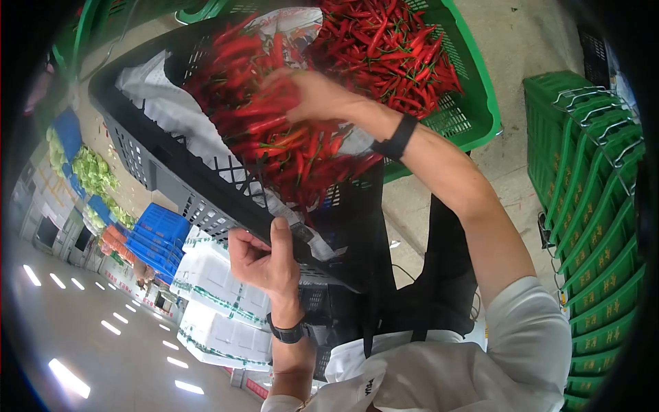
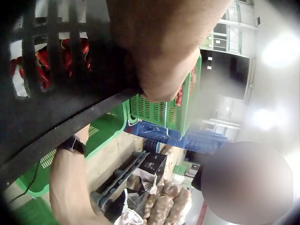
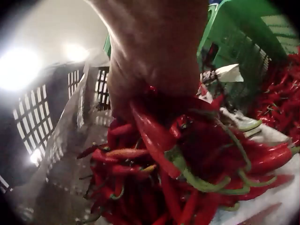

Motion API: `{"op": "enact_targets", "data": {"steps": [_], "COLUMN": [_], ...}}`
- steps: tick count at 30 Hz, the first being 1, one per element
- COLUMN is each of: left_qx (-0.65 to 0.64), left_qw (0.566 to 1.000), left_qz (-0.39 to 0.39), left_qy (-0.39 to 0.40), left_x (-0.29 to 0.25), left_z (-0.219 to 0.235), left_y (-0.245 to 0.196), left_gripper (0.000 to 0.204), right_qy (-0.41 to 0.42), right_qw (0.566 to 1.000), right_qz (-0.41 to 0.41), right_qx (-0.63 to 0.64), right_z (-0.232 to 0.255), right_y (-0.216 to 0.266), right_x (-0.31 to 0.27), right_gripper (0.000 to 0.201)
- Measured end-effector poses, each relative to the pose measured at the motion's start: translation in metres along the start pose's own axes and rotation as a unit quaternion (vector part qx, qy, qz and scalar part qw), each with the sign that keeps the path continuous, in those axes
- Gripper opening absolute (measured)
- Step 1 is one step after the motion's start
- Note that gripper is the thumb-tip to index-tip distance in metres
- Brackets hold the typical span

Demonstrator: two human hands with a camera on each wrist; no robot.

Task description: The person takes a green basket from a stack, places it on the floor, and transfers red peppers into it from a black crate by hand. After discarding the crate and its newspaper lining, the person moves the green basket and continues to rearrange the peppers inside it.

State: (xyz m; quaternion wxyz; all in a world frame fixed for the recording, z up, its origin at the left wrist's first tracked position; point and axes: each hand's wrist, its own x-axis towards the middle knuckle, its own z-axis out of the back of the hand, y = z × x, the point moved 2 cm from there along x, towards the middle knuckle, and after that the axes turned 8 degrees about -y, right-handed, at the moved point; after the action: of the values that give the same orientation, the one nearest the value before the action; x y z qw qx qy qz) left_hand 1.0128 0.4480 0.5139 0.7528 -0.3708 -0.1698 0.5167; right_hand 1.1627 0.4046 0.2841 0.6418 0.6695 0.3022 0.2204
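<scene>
Nearest, left hand (image 1: pixel 264 257) gripped the black crate (image 1: pixel 171 182) rim; farther off, right hand (image 1: pixel 312 96) clutched a bunch of chillies (image 1: pixel 274 127) beside the green crate (image 1: pixel 473 103).

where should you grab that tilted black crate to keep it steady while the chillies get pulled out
Probably by the near rim of the black crate, from the person's own side, much as the left hand does now: thumb on the rim, fingers curled under it. The rim is a firm raised edge, so a grip there may control the tilt while the right hand works in the red chillies.
</scene>
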Motion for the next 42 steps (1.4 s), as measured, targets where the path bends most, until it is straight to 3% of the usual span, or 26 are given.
{"op": "enact_targets", "data": {"steps": [2, 4, 6, 8, 10, 11, 12, 14, 16, 18, 20, 22, 24, 25, 26, 28, 33, 35, 36, 38, 40, 42], "left_qx": [0.012, 0.029, 0.018, 0.042, 0.026, 0.019, 0.011, 0.007, 0.001, 0.006, 0.005, 0.002, 0.013, 0.015, 0.013, 0.007, 0.013, 0.002, -0.005, 0.012, 0.024, 0.044], "left_qw": [1.0, 1.0, 0.999, 0.999, 0.999, 0.999, 1.0, 1.0, 1.0, 1.0, 1.0, 1.0, 1.0, 1.0, 1.0, 1.0, 1.0, 1.0, 1.0, 1.0, 1.0, 0.999], "left_qz": [0.0, 0.001, 0.029, 0.008, 0.012, 0.007, 0.001, 0.012, 0.023, 0.011, 0.015, 0.022, -0.014, -0.013, -0.011, -0.009, 0.018, 0.006, -0.008, -0.001, 0.003, -0.016], "left_qy": [-0.001, -0.005, 0.005, 0.013, 0.029, 0.028, 0.029, 0.024, 0.021, 0.026, 0.023, 0.022, 0.019, 0.022, 0.014, 0.006, 0.021, 0.014, 0.002, -0.004, -0.007, 0.005], "left_x": [0.001, 0.0, 0.0, 0.001, 0.0, 0.0, 0.0, 0.001, 0.001, 0.001, 0.0, -0.001, -0.001, 0.0, 0.0, -0.001, -0.002, -0.003, -0.004, -0.001, -0.002, -0.002], "left_z": [0.0, 0.002, 0.003, 0.005, 0.002, 0.002, 0.001, 0.001, 0.001, 0.0, 0.001, -0.001, -0.001, -0.001, -0.002, -0.001, -0.005, -0.011, -0.012, -0.007, -0.005, -0.006], "left_y": [-0.003, -0.004, -0.002, 0.001, -0.006, -0.004, -0.002, -0.003, -0.004, -0.007, -0.004, -0.002, -0.003, -0.002, -0.001, -0.001, -0.008, -0.007, -0.006, -0.004, -0.006, -0.009], "left_gripper": [0.031, 0.031, 0.032, 0.032, 0.03, 0.03, 0.03, 0.029, 0.029, 0.03, 0.03, 0.03, 0.031, 0.031, 0.031, 0.031, 0.031, 0.032, 0.032, 0.032, 0.032, 0.032], "right_qy": [-0.062, -0.019, -0.064, -0.164, -0.166, -0.241, -0.246, -0.277, -0.231, -0.044, 0.036, 0.073, 0.191, 0.136, 0.136, 0.206, 0.243, 0.104, 0.105, 0.214, 0.218, 0.192], "right_qw": [0.994, 0.984, 0.952, 0.956, 0.961, 0.948, 0.953, 0.904, 0.917, 0.966, 0.938, 0.89, 0.845, 0.849, 0.849, 0.867, 0.867, 0.856, 0.856, 0.896, 0.898, 0.91], "right_qz": [0.079, -0.166, -0.27, -0.208, -0.219, -0.205, -0.16, -0.084, 0.113, 0.111, 0.167, 0.107, 0.007, 0.043, 0.04, 0.006, 0.017, 0.067, 0.066, 0.007, -0.002, 0.037], "right_qx": [-0.042, 0.055, 0.127, 0.126, 0.038, 0.037, -0.075, -0.315, -0.304, -0.229, -0.301, -0.438, -0.499, -0.509, -0.509, -0.453, -0.434, -0.502, -0.502, -0.388, -0.383, -0.366], "right_z": [0.025, 0.068, 0.112, 0.142, 0.167, 0.169, 0.166, 0.16, 0.111, 0.045, -0.014, -0.049, -0.081, -0.092, -0.096, -0.094, -0.087, -0.099, -0.096, -0.093, -0.089, -0.085], "right_y": [-0.012, -0.015, -0.007, -0.029, -0.03, -0.026, -0.018, -0.002, 0.026, 0.023, 0.032, 0.047, 0.052, 0.05, 0.043, 0.044, 0.036, 0.022, 0.021, 0.02, 0.016, 0.018], "right_x": [-0.005, -0.015, -0.022, -0.028, -0.022, -0.018, -0.019, -0.023, -0.013, -0.016, -0.017, -0.009, 0.0, 0.001, 0.0, 0.002, 0.007, 0.006, 0.01, 0.016, 0.013, 0.013], "right_gripper": [0.055, 0.054, 0.052, 0.055, 0.062, 0.054, 0.052, 0.049, 0.064, 0.081, 0.1, 0.115, 0.114, 0.106, 0.106, 0.097, 0.094, 0.089, 0.089, 0.098, 0.095, 0.074]}}
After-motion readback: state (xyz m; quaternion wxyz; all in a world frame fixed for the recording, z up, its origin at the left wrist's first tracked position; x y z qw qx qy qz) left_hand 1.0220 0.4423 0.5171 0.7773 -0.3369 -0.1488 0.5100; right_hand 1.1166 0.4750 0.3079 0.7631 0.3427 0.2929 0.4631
